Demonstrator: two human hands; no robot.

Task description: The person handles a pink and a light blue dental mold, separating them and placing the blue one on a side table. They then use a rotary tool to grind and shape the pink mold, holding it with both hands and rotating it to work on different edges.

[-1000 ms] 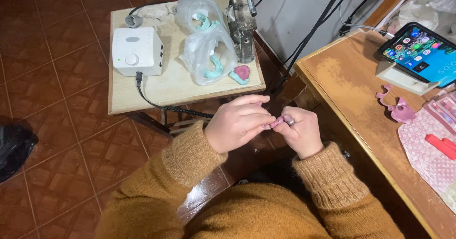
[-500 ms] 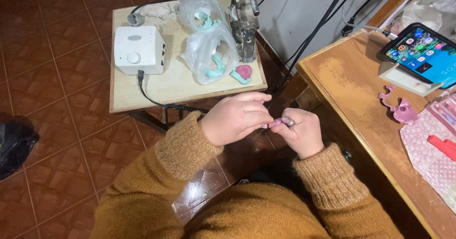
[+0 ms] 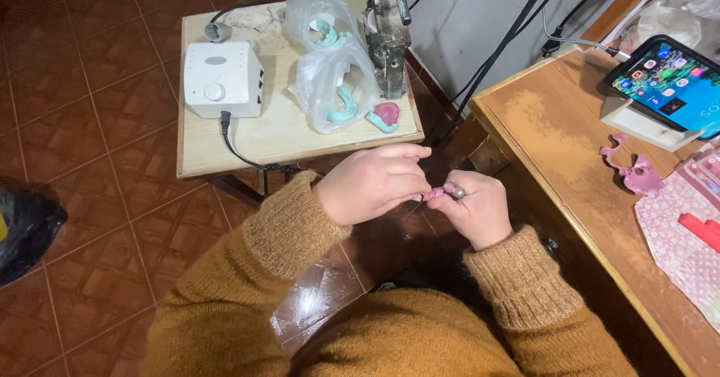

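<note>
My left hand [image 3: 370, 184] and my right hand [image 3: 476, 209] meet in front of my chest, both in mustard knitted sleeves. Between their fingertips sits a small pink piece [image 3: 434, 194], pinched from both sides. A thin metal tip shows at my right fingers, mostly hidden. Both hands hover above the tiled floor, between the small table [image 3: 277, 133] and the wooden desk [image 3: 555, 137].
On the small table stand a white box device [image 3: 222, 79] with a cable, clear bags holding teal casts [image 3: 335, 85], a pink-and-teal cast [image 3: 385, 115] and a metal tool [image 3: 386, 32]. The desk carries a phone on a stand [image 3: 667, 85], pink pieces [image 3: 636, 172] and a patterned cloth [image 3: 682, 234]. A black bag [image 3: 22, 223] lies at left.
The hands stay together on the pink piece with only slight finger shifts. The view has barely moved.
</note>
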